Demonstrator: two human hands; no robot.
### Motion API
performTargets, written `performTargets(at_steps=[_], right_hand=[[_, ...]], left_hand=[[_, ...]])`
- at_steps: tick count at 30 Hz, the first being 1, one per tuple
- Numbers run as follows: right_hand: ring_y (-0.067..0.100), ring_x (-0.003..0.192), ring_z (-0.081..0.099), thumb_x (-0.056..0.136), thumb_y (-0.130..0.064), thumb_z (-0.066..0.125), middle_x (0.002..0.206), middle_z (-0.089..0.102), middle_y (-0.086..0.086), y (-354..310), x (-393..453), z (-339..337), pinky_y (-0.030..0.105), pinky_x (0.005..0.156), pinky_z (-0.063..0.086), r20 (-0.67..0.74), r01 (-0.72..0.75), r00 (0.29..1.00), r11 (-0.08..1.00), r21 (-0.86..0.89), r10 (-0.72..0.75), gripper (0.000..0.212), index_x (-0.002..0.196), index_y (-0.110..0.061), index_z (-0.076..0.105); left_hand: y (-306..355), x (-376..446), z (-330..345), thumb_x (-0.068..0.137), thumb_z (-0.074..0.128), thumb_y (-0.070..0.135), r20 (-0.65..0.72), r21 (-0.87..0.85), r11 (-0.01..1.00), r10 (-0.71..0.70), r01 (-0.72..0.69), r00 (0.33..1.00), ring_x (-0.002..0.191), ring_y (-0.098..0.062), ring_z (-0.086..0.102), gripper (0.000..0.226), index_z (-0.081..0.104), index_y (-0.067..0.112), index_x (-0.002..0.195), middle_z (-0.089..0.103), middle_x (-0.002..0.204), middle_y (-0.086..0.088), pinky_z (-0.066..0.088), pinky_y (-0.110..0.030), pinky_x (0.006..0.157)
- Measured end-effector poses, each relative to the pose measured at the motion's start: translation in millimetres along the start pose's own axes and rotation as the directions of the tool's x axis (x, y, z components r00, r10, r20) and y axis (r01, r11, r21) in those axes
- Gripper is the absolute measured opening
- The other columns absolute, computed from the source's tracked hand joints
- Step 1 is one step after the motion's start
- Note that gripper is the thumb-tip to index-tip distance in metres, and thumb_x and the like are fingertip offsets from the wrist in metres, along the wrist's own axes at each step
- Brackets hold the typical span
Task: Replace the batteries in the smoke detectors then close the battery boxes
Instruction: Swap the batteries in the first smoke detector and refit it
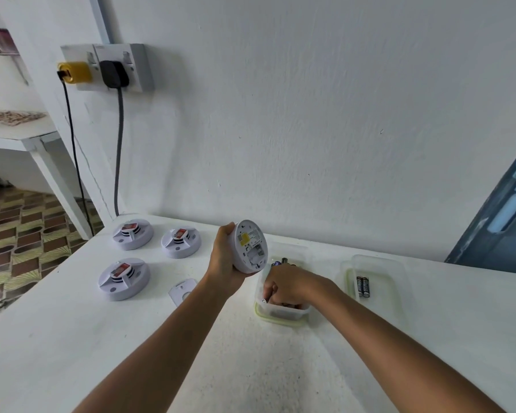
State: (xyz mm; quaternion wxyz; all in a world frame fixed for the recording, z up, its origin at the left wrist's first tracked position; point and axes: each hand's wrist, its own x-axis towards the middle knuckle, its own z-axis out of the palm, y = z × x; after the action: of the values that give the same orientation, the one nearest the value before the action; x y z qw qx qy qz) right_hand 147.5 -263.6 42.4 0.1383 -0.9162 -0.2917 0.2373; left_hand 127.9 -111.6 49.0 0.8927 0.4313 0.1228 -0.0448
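My left hand (225,257) grips a white smoke detector (250,245) tilted on edge, its back toward me with the battery bay open. Inside a clear plastic box (280,315) of batteries, my right hand (289,286) has its fingers curled round a battery (265,299) whose end shows by the thumb. A detached white battery cover (181,290) lies flat on the table left of my left forearm. Three more smoke detectors (133,234) (181,242) (124,278) sit face up at the table's left.
A second clear box (396,281) at the right holds two black batteries (363,286). The white table (102,338) meets a white wall behind. A wall socket (108,68) with two plugs and hanging cables is at upper left. A blue door (504,216) stands at right.
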Motion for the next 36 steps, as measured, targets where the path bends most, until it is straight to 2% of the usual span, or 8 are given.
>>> performTargets(at_steps=[3,6,12,19,22,28,32,36], right_hand=[[0.016,0.083,0.065,0.085,-0.018,0.065,0.087,0.067,-0.004,5.5,2.4,2.4,0.035,0.077,0.057,-0.036,0.031,0.999,0.999,0.033,-0.03,0.011,0.093,-0.02,0.072],[0.014,0.079,0.062,0.088,-0.021,0.064,0.086,0.067,-0.002,16.8,0.5,1.3,0.028,0.074,0.05,-0.256,0.072,0.967,0.956,0.285,0.004,0.004,0.091,-0.02,0.066],[0.014,0.054,0.056,0.089,-0.007,0.066,0.065,0.066,0.007,23.5,-14.6,-7.0,0.02,0.046,0.038,-0.407,0.239,0.888,0.541,0.806,0.214,0.007,0.092,-0.014,0.066],[0.023,0.066,0.07,0.086,-0.004,0.068,0.076,0.073,0.011,-0.8,-20.6,-11.9,0.024,0.052,0.048,-0.466,0.409,0.819,0.228,0.884,0.335,0.007,0.091,-0.007,0.064],[0.019,0.064,0.071,0.084,-0.004,0.071,0.072,0.072,0.007,-15.5,-20.5,-11.3,0.022,0.051,0.049,-0.577,0.482,0.745,0.328,0.812,0.334,0.007,0.088,-0.004,0.064],[0.01,0.081,0.06,0.083,-0.022,0.074,0.091,0.063,-0.001,-22.6,-14.9,1.5,0.011,0.069,0.047,-0.818,0.38,0.53,0.8,0.465,0.224,0.014,0.086,-0.008,0.074],[0.019,0.119,0.051,0.092,-0.042,0.056,0.128,0.056,0.002,-27.8,-12.7,16.9,0.038,0.095,0.051,-0.858,0.343,0.505,0.89,0.3,0.094,0.043,0.106,-0.006,0.074],[0.033,0.141,0.029,0.097,-0.053,0.032,0.155,0.033,0.011,-25.6,-16.7,21.7,0.048,0.101,0.04,-0.86,0.127,0.475,0.981,-0.143,-0.187,0.059,0.117,-0.012,0.07]], left_hand=[[0.8,0.4,-1.1,0.097,0.034,0.045,0.006,0.005,1.0,-0.002,0.002,1.0,0.096,-0.029,0.057,0.041,0.062,0.017,0.106,0.061,0.103,-0.013,0.046,-0.044,0.083],[2.2,-0.6,-2.6,0.097,0.034,0.045,0.001,-0.006,1.0,0.004,-0.004,1.0,0.097,-0.03,0.057,0.041,0.063,0.017,0.106,0.061,0.104,-0.013,0.046,-0.044,0.084],[4.0,-2.6,-7.4,0.095,0.035,0.045,-0.019,-0.051,0.999,-0.001,0.001,1.0,0.101,-0.03,0.055,0.041,0.062,0.018,0.108,0.061,0.107,-0.014,0.042,-0.048,0.094],[0.4,-12.3,-0.5,0.095,0.034,0.045,0.044,-0.196,0.98,-0.01,0.018,0.999,0.107,-0.035,0.055,0.047,0.064,0.014,0.112,0.061,0.112,-0.018,0.04,-0.05,0.098],[-1.6,-17.5,5.6,0.094,0.034,0.046,0.09,-0.226,0.974,-0.002,0.022,0.996,0.1,-0.034,0.057,0.049,0.064,0.01,0.11,0.062,0.107,-0.019,0.044,-0.048,0.09],[-1.0,-23.6,8.4,0.093,0.035,0.046,0.098,-0.255,0.967,0.038,-0.012,0.994,0.1,-0.032,0.058,0.049,0.066,0.011,0.108,0.065,0.103,-0.018,0.041,-0.051,0.098],[2.4,-26.9,9.1,0.093,0.035,0.047,0.069,-0.268,0.963,0.047,-0.027,0.997,0.096,-0.03,0.058,0.049,0.066,0.012,0.106,0.065,0.101,-0.017,0.046,-0.044,0.086],[4.3,-27.1,3.8,0.092,0.035,0.048,0.034,-0.263,0.964,0.041,-0.03,0.999,0.094,-0.028,0.058,0.049,0.066,0.013,0.106,0.065,0.101,-0.015,0.044,-0.041,0.083]])
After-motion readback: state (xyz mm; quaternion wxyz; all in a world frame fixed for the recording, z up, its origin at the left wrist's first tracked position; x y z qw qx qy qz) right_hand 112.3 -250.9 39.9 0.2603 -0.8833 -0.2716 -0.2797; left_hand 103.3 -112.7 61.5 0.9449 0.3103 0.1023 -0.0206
